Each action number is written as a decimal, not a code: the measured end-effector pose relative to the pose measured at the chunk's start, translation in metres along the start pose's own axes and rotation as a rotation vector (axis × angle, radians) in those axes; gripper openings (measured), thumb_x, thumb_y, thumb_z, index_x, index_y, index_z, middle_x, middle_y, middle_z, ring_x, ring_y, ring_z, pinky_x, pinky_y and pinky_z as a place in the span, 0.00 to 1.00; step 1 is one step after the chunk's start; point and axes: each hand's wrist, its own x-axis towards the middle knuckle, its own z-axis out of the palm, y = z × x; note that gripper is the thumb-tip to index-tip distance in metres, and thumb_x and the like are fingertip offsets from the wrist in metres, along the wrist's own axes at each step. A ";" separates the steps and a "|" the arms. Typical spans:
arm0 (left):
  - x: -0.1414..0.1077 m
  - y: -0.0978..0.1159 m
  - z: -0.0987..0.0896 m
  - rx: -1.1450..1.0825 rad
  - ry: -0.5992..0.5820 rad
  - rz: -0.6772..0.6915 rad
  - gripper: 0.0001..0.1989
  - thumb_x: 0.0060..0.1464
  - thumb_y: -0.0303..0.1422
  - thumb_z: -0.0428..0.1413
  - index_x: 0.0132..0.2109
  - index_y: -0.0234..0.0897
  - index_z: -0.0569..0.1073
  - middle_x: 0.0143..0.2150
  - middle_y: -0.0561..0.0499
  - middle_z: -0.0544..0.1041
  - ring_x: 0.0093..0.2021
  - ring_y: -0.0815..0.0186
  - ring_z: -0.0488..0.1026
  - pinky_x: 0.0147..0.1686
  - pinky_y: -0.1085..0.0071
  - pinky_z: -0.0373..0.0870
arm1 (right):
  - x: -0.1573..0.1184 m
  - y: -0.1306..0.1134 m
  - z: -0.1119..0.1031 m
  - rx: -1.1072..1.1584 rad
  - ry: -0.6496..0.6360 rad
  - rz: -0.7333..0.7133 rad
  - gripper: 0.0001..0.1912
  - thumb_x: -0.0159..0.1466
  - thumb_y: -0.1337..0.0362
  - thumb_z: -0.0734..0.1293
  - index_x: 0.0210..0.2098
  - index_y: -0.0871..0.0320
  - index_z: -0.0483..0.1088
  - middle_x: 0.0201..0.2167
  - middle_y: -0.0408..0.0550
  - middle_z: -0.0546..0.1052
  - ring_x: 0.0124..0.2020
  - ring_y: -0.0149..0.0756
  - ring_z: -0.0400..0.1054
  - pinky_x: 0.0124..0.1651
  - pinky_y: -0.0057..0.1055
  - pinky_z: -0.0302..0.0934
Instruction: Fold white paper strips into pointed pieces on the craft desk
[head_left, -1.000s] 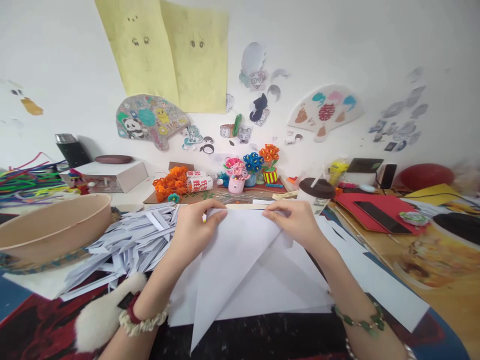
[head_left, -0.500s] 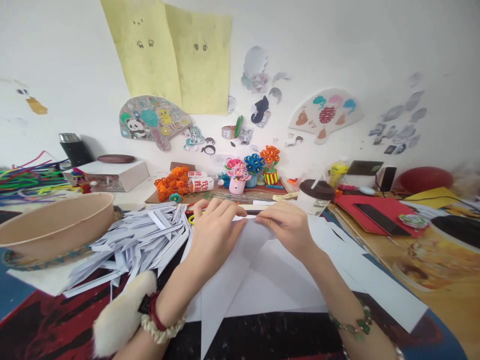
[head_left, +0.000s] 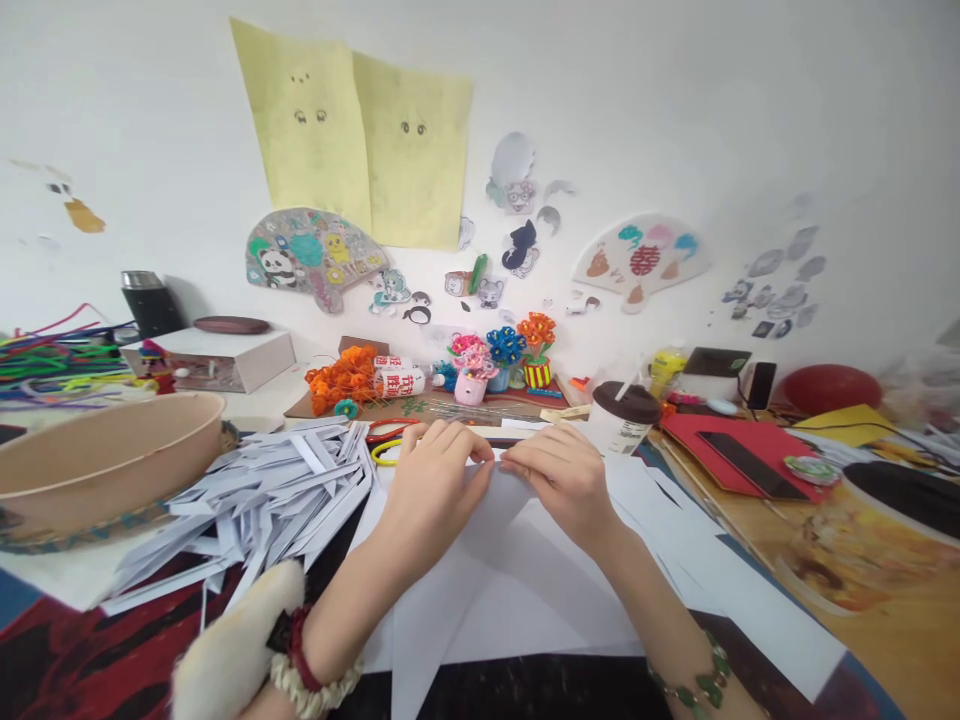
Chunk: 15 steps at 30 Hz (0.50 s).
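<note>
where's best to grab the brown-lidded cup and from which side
Probably by the cup's pale body, just under the dark lid, from the right: it stands upright, the right hand is to its left, and the red folder to its right lies flat.

Blocking middle with folded paper (head_left: 427, 620), left with strips (head_left: 277, 490) and bowl (head_left: 112, 475), ahead-right with cup (head_left: 616, 422); leaving room above right-side sheets (head_left: 776, 625).
</note>
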 end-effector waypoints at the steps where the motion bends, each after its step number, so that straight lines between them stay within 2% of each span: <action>1: 0.000 0.000 0.000 -0.008 -0.010 -0.003 0.04 0.59 0.27 0.52 0.35 0.38 0.68 0.37 0.53 0.76 0.39 0.64 0.69 0.44 0.63 0.55 | 0.000 0.000 0.000 -0.005 0.002 0.001 0.05 0.65 0.68 0.67 0.31 0.56 0.72 0.29 0.42 0.79 0.30 0.32 0.68 0.38 0.34 0.56; 8: -0.001 -0.001 0.002 0.006 -0.022 -0.023 0.04 0.59 0.26 0.51 0.36 0.38 0.68 0.37 0.52 0.76 0.39 0.63 0.70 0.42 0.64 0.58 | 0.001 -0.006 0.003 -0.064 -0.014 -0.013 0.03 0.66 0.68 0.66 0.36 0.56 0.72 0.29 0.42 0.79 0.31 0.33 0.68 0.45 0.37 0.53; 15: -0.001 0.001 0.002 -0.006 -0.021 -0.003 0.04 0.60 0.27 0.51 0.37 0.39 0.68 0.38 0.52 0.76 0.40 0.62 0.70 0.42 0.63 0.58 | -0.001 -0.008 0.008 0.038 -0.057 0.026 0.08 0.67 0.70 0.62 0.33 0.56 0.70 0.28 0.44 0.77 0.30 0.34 0.67 0.40 0.37 0.55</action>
